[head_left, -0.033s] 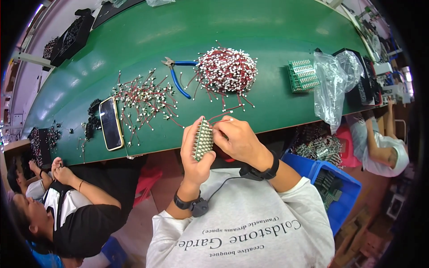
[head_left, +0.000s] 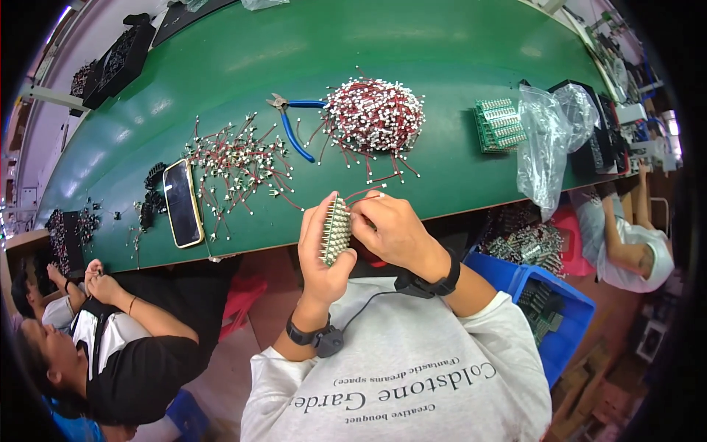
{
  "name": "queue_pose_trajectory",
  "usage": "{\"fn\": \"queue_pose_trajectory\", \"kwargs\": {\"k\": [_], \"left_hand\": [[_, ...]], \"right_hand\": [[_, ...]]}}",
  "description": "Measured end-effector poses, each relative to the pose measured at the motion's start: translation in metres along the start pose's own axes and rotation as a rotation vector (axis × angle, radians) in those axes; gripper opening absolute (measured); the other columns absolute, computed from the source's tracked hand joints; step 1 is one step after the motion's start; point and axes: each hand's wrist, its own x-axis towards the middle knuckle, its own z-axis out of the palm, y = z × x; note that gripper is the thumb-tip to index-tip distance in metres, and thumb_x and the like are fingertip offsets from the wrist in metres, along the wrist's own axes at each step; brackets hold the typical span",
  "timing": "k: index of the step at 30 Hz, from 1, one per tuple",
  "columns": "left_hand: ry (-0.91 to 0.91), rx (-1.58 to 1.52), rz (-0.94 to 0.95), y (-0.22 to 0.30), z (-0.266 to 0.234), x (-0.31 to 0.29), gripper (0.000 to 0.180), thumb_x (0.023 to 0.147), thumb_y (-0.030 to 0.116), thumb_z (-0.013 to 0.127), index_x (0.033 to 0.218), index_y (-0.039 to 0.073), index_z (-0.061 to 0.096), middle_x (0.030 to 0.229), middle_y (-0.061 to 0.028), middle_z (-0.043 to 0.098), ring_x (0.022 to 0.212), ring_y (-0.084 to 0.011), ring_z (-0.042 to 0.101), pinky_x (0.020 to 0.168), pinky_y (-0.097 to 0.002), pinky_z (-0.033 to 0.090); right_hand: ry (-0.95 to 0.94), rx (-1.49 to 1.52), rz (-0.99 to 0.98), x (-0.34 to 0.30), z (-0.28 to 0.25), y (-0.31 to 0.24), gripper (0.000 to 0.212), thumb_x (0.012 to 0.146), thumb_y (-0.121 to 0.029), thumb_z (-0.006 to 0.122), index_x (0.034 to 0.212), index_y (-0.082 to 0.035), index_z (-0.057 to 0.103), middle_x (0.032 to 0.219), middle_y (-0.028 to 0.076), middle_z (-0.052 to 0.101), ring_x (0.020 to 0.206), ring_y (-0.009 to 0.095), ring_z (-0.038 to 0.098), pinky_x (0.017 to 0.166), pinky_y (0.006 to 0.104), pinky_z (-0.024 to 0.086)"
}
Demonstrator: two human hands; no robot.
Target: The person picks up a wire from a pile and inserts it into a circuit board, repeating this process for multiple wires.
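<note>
My left hand (head_left: 321,254) is closed round a small green circuit board panel (head_left: 336,230), held upright on edge just off the table's front edge. Rows of pale metal parts cover the panel's face, and my thumb presses its lower end. My right hand (head_left: 394,230) is closed at the panel's right edge, its fingertips pinched round a red wire (head_left: 361,195) with white connector ends. Whether the wire touches the panel is hidden by my fingers. Beyond my hands lies a heap of red wires with white connectors (head_left: 374,114).
Blue-handled cutters (head_left: 298,129) lie open left of the heap, near scattered wires (head_left: 243,162) and a phone (head_left: 183,204). Stacked boards (head_left: 499,125) and a clear plastic bag (head_left: 543,147) sit right. A blue bin (head_left: 571,317) stands below the table edge. Co-workers sit on both sides.
</note>
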Motion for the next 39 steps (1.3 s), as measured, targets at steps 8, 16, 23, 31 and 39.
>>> {"fn": "queue_pose_trajectory", "kwargs": {"k": [8,16,23,31,39], "left_hand": [[0.016,0.075,-0.015,-0.002,-0.005,-0.004,0.075,0.06,-0.003,0.05,0.135,-0.01,0.05,0.115,-0.0096,0.053,0.1,-0.0153,0.055,0.086,-0.0243,0.045],[-0.021,0.12,0.047,-0.005,-0.012,-0.002,0.074,0.062,-0.005,0.048,0.136,-0.01,0.048,0.115,-0.0084,0.054,0.099,-0.0142,0.056,0.085,-0.0235,0.046],[0.043,-0.038,-0.035,-0.013,-0.013,-0.008,0.075,0.061,-0.001,0.05,0.135,-0.008,0.05,0.113,-0.0109,0.054,0.099,-0.0173,0.057,0.086,-0.0262,0.048],[0.27,-0.396,-0.159,-0.005,-0.03,0.001,0.077,0.063,0.001,0.044,0.139,-0.01,0.039,0.119,-0.0217,0.057,0.112,-0.0325,0.061,0.093,-0.0496,0.056],[0.255,-0.458,-0.193,-0.003,-0.025,0.004,0.074,0.064,0.002,0.045,0.137,-0.012,0.041,0.118,-0.0228,0.057,0.109,-0.0327,0.061,0.091,-0.0512,0.057]], "right_hand": [[-0.1,-0.188,-0.153,0.007,-0.002,-0.008,0.01,0.081,-0.003,0.063,0.08,-0.001,0.053,0.074,0.016,0.056,0.067,0.035,0.06,0.06,0.0437,0.052],[-0.114,-0.148,-0.09,0.01,0.0,-0.011,0.009,0.082,-0.002,0.062,0.083,-0.001,0.053,0.075,0.016,0.058,0.069,0.034,0.062,0.062,0.044,0.052],[-0.022,-0.171,-0.015,0.003,0.016,-0.007,0.01,0.083,0.0,0.066,0.091,-0.001,0.06,0.079,0.014,0.061,0.07,0.033,0.062,0.061,0.042,0.051],[0.18,-0.297,0.076,0.009,-0.022,0.026,0.017,0.074,-0.002,0.075,0.09,-0.006,0.07,0.086,0.009,0.06,0.082,0.029,0.059,0.071,0.0384,0.049],[0.127,-0.424,-0.079,0.012,-0.019,0.044,0.014,0.079,-0.001,0.071,0.092,-0.002,0.065,0.089,0.008,0.058,0.081,0.026,0.057,0.068,0.0349,0.047]]}}
